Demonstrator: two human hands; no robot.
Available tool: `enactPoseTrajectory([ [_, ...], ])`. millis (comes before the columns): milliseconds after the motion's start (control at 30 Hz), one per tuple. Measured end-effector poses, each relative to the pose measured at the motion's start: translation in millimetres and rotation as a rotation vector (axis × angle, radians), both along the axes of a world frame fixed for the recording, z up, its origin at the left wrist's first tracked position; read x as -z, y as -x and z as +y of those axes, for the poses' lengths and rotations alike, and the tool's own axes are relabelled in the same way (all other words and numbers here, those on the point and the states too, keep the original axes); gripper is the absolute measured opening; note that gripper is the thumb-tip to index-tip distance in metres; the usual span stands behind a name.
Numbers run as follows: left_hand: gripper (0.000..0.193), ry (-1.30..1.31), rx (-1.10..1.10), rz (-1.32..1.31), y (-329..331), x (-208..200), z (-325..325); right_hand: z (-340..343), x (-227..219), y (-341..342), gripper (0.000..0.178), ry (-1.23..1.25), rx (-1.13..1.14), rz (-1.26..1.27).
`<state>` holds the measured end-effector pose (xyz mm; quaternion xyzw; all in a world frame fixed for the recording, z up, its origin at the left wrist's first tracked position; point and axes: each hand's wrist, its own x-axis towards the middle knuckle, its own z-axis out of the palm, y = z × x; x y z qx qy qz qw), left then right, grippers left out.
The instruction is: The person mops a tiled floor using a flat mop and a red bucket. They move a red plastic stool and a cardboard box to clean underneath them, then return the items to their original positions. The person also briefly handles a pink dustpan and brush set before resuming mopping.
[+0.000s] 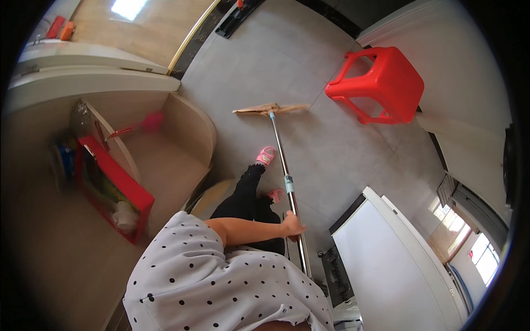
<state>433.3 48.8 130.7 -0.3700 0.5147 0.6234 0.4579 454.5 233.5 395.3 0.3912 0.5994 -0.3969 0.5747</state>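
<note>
Grasping the metal mop pole (291,198) with the left hand (292,225), nearer the body than its pale blue collar (289,183). Not seeing the right hand, so being unable to tell its state. Touching the grey tiled floor (331,160) with the tan mop head (270,109), beyond the pink sandals (266,156). Showing a red plastic stool (402,83) to the right, a curved wooden shelf (190,121) to the left.

The mop pole (280,149) is shiny, smooth metal with a plastic-looking collar (289,183); its mop head (270,109) looks like matt cloth. Upper right, glossy moulded plastic forms the stool (400,85). The floor (359,160) is smooth, softly sheened tile; at left, the cabinet (176,154) looks like matt wood; lower centre, a soft cloth shirt (221,281).
</note>
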Motion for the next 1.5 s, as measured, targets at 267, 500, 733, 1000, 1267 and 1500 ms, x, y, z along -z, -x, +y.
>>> enactPoseTrajectory([
  [267,0.026,0.272,-0.437,0.157,149,76,-107,-69,104,114,0.040,0.598,0.668,-0.076],
  [500,0.028,0.466,-0.099,0.159,129,123,-104,-86,140,51,0.033,0.571,1.125,-0.416],
  [733,0.051,0.203,0.090,0.119,10,32,-4,-44,26,-29,0.038,0.003,0.384,-0.029],
  [1000,0.054,0.297,-0.089,0.231,96,51,-50,-48,70,3,0.042,0.278,0.654,-0.032],
  [1267,0.039,0.633,0.066,0.130,294,140,-201,-212,198,155,0.041,0.610,0.607,0.185],
  [1500,0.025,0.437,0.428,-0.221,204,177,-125,-130,238,65,0.044,0.308,0.185,0.207],
])
